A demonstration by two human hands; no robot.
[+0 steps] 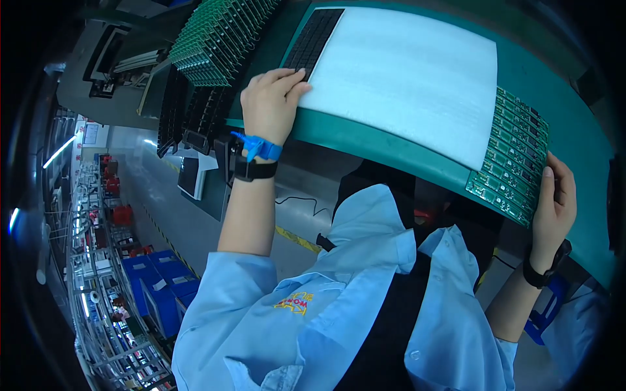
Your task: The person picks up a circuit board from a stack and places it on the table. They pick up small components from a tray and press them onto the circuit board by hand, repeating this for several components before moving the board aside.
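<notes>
Your blue shirt collar fills the foreground as your left hand presses the white foam sheet and your right hand pinches the green circuit panel overhanging the bench edge, where a loose grip could drop it.

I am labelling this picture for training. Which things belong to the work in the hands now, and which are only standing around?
In hand:
- left hand on the white foam sheet
- black keypad strip beside its fingers
- right hand holding the green circuit board panel

Standing around:
- rack of green boards
- blue bins
- green table
</notes>
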